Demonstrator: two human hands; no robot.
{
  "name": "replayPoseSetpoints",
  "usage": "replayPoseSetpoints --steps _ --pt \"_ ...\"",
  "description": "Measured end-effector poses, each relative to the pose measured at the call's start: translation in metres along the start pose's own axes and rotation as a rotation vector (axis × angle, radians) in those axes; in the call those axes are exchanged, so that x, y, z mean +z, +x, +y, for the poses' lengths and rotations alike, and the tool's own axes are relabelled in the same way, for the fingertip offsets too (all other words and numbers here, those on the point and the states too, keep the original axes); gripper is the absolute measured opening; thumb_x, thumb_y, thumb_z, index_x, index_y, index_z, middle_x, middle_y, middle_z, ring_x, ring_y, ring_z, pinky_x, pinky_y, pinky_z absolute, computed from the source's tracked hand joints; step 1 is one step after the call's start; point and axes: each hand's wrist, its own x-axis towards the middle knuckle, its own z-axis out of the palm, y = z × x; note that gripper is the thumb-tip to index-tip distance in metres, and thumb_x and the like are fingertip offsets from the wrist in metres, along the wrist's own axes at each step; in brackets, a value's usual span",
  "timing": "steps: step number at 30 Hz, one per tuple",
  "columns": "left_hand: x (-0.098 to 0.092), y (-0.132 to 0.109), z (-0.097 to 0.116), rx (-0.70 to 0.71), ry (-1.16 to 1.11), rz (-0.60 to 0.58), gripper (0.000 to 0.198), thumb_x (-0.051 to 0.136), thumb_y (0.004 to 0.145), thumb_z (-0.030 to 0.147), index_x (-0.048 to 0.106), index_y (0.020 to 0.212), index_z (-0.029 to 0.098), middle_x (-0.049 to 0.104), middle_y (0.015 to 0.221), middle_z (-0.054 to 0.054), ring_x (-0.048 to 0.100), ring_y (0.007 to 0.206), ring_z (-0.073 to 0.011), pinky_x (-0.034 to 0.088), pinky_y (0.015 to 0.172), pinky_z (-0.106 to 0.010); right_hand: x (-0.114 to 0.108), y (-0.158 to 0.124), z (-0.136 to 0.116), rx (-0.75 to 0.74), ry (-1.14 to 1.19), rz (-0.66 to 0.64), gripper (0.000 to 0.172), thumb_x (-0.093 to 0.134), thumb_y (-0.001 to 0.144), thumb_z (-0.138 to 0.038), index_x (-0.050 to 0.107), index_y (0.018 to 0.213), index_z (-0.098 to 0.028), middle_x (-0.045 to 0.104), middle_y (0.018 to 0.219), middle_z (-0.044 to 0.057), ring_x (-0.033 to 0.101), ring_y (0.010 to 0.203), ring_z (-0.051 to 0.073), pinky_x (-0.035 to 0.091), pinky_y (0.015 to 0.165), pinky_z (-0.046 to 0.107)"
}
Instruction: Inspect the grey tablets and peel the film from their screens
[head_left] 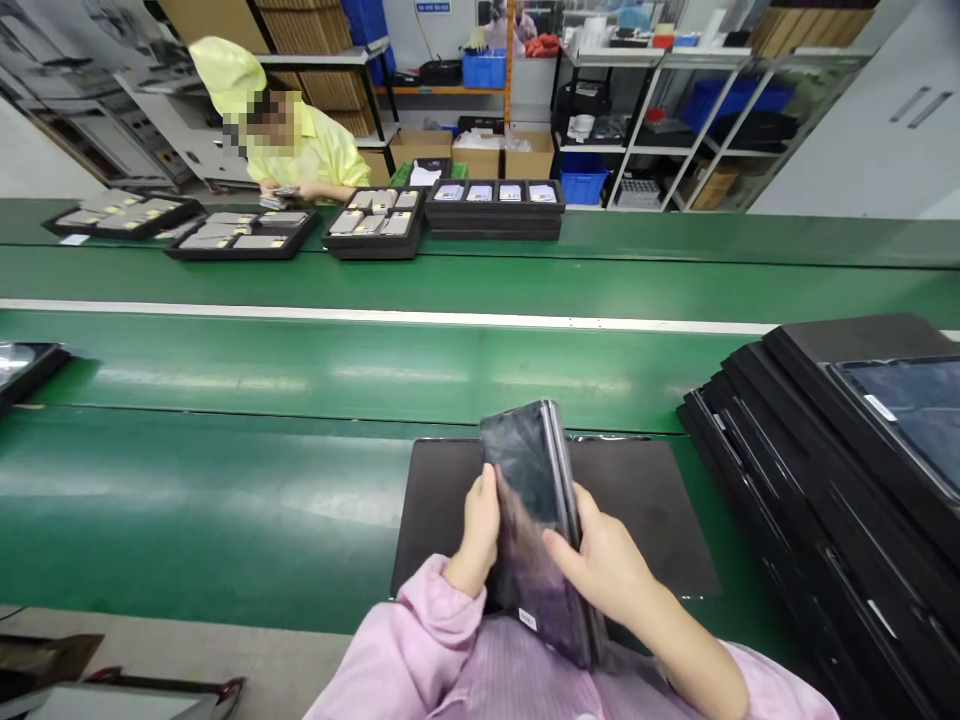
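Note:
A small stack of dark, glossy flat panels (pixel 525 480) stands on edge, tilted, above a black mat (pixel 645 510) near the front of the green bench. My left hand (pixel 480 525) grips the stack's left side, thumb up along the edge. Around its right side my right hand (pixel 604 560) is closed, with the thumb across the glossy face. A small white label shows at the lower part of the front panel. The fingers behind the stack are hidden.
Black trays with flat panels (pixel 810 450) are piled high at the right. Another black tray (pixel 34 375) sits at the far left. Across the green bench (pixel 225 490), a person in yellow (pixel 322 150) handles small items beside several filled trays (pixel 247 235).

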Motion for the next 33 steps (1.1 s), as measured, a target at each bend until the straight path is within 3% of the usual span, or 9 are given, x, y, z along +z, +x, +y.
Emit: replayPoseSetpoints --steps 2,4,6,9,13,15,19,23,33 --pt "0.012 -0.003 0.001 0.026 0.011 0.043 0.057 0.052 0.079 0.056 0.059 0.113 0.011 0.054 0.130 -0.020 0.044 0.127 -0.0313 0.031 0.108 -0.047 -0.002 -0.003 -0.016 0.096 -0.143 -0.055 0.059 0.057 0.078 -0.031 0.040 0.130 -0.008 0.070 0.087 0.015 0.068 0.078 0.036 0.050 0.068 0.042" --pt "0.017 -0.001 0.008 0.121 -0.015 0.024 0.061 0.055 0.079 0.052 0.050 0.127 0.015 0.039 0.145 -0.015 0.029 0.137 -0.0261 0.019 0.115 -0.041 0.004 -0.001 -0.022 0.091 -0.149 -0.076 0.057 0.057 0.079 -0.034 0.040 0.128 -0.010 0.070 0.086 0.014 0.068 0.077 0.034 0.048 0.066 0.039" --pt "0.016 0.007 0.020 0.272 -0.097 -0.065 0.059 0.051 0.082 0.050 0.045 0.132 0.018 0.036 0.148 -0.011 0.027 0.138 -0.0230 0.018 0.115 -0.038 0.015 0.006 -0.018 0.049 -0.049 -0.056 0.049 0.054 0.080 -0.038 0.044 0.121 -0.013 0.069 0.080 0.010 0.067 0.072 0.031 0.047 0.062 0.036" --pt "0.009 0.021 0.039 0.413 -0.205 -0.237 0.054 0.049 0.084 0.045 0.048 0.130 0.018 0.045 0.142 -0.011 0.037 0.133 -0.0244 0.026 0.113 -0.039 0.032 0.025 -0.007 -0.023 0.221 0.031 0.037 0.048 0.081 -0.042 0.047 0.108 -0.016 0.064 0.074 0.006 0.062 0.064 0.024 0.046 0.060 0.034" --pt "0.001 0.032 0.055 0.346 -0.266 -0.345 0.045 0.059 0.077 0.031 0.056 0.120 0.018 0.059 0.126 -0.011 0.053 0.117 -0.0262 0.038 0.104 -0.041 0.033 0.065 -0.004 -0.056 0.565 0.187 0.046 0.049 0.078 -0.044 0.045 0.117 -0.018 0.059 0.107 0.011 0.058 0.064 0.017 0.050 0.062 0.034" --pt "-0.002 0.035 0.059 0.306 -0.296 -0.378 0.038 0.060 0.075 0.027 0.059 0.112 0.018 0.063 0.117 -0.010 0.058 0.109 -0.0257 0.042 0.099 -0.041 0.025 0.085 -0.008 -0.012 0.694 0.143 0.050 0.053 0.073 -0.043 0.047 0.118 -0.021 0.057 0.113 0.010 0.055 0.059 0.015 0.050 0.056 0.033" --pt "-0.008 0.039 0.067 0.300 -0.283 -0.390 0.029 0.062 0.071 0.023 0.063 0.100 0.019 0.062 0.108 -0.007 0.058 0.104 -0.0239 0.044 0.096 -0.039 0.012 0.106 -0.016 0.073 0.903 -0.038 0.046 0.059 0.064 -0.039 0.053 0.106 -0.021 0.060 0.080 0.002 0.049 0.048 0.013 0.046 0.043 0.029" --pt "-0.012 0.043 0.072 0.299 -0.244 -0.405 0.026 0.062 0.070 0.021 0.062 0.097 0.019 0.057 0.102 -0.005 0.058 0.098 -0.0215 0.045 0.092 -0.037 0.011 0.109 -0.017 0.089 0.964 -0.067 0.040 0.060 0.063 -0.034 0.052 0.100 -0.021 0.054 0.060 -0.005 0.047 0.040 0.012 0.045 0.041 0.027" --pt "-0.013 0.045 0.077 0.238 -0.236 -0.459 0.027 0.062 0.067 0.020 0.058 0.094 0.020 0.058 0.095 -0.002 0.060 0.091 -0.0193 0.047 0.087 -0.035 0.010 0.112 -0.018 0.062 0.950 -0.099 0.034 0.059 0.065 -0.034 0.049 0.095 -0.021 0.052 0.053 -0.007 0.048 0.037 0.012 0.045 0.041 0.027"
